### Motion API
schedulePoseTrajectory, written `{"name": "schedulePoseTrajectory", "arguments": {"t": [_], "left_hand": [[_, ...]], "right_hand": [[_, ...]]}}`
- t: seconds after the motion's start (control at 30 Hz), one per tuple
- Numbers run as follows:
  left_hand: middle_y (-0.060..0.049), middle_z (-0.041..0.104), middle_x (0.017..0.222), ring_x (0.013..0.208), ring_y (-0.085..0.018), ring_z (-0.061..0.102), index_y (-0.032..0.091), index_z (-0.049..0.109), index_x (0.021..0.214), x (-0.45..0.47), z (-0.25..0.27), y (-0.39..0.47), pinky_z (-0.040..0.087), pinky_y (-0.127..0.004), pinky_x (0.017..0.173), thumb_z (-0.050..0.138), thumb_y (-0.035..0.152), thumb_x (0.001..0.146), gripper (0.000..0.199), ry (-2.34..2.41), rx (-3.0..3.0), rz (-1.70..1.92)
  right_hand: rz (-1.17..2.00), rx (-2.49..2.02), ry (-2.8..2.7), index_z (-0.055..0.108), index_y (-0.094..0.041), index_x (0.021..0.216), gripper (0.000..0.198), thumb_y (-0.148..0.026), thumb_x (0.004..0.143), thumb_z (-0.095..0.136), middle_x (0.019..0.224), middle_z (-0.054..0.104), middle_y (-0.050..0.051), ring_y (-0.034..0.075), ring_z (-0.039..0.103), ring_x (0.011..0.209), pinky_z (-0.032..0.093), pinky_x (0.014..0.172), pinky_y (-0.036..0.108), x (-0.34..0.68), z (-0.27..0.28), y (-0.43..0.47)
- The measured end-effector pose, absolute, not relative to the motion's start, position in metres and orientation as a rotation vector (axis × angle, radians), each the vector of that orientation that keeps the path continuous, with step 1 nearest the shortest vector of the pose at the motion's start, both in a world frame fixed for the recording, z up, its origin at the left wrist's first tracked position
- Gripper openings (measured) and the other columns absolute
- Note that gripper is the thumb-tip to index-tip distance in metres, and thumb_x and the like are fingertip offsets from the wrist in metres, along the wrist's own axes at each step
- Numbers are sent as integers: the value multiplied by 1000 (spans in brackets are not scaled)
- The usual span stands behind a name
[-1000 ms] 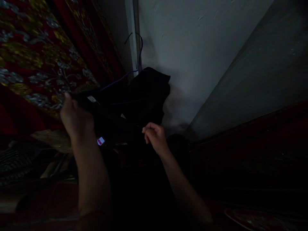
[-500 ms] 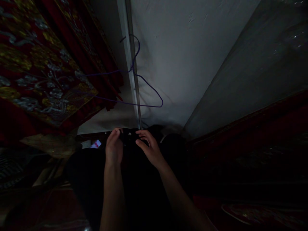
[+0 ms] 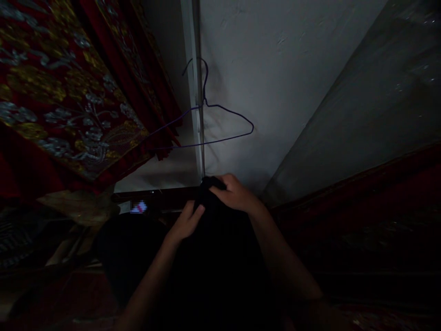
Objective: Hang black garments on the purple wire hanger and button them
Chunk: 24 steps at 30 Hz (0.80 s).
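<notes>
Black cloth (image 3: 215, 216), perhaps a garment, is bunched in front of me; the dark hides its shape. My right hand (image 3: 237, 193) is closed on its upper edge, thumb across the front. Lower and to the left, my left hand (image 3: 188, 220) pinches the cloth's side between thumb and fingers. Above both hands a thin purple wire hanger (image 3: 229, 138) hangs in front of the wall, its hook near a pale vertical strip. Neither hand touches the hanger.
A red cloth (image 3: 82, 92) with gold and silver embroidery hangs at the left. Behind the hanger run a pale strip (image 3: 193, 55) and a grey wall (image 3: 262, 69). A dark sheet-like surface (image 3: 344, 105) slants at the right. A small white packet (image 3: 138, 208) lies left of my hands.
Both hands have moved right and now grip the black cloth, which has risen a little at the right hand. The hanger has swung to face me more squarely.
</notes>
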<state>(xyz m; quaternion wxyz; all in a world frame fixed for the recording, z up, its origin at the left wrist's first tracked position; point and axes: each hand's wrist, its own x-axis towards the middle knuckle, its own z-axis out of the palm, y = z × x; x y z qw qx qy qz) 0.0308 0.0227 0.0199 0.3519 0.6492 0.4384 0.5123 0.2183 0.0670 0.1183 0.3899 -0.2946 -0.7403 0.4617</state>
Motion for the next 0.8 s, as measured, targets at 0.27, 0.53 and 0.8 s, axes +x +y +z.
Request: {"name": "schedulePoseTrajectory", "arguments": {"t": [0.27,0.53,0.8], "left_hand": [[-2,66,65,62,-18,60,17,70,65,-27,55,42,51,-27,60,77,57,77,42,1273,1616,1047],[-7,77,87,74,-23,72,20,79,91,-57,103,17,58,-31,66,85,43,71,31,1152,1393,1071],[-3,71,63,59,-24,66,23,75,67,-106,85,39,47,-27,56,87,39,62,20,1533,1659,444]], "right_hand": [[926,-704,-1563,74,-21,94,29,-14,74,55,99,73,0,19,64,102,49,94,29,207,137,156],[1093,-925,-1575,65,-19,71,13,-24,83,67,68,64,-3,14,59,73,48,73,24,180,92,192],[1056,-889,-1888,64,-18,60,15,-14,73,60,56,58,-5,10,48,54,35,51,21,247,114,173]]}}
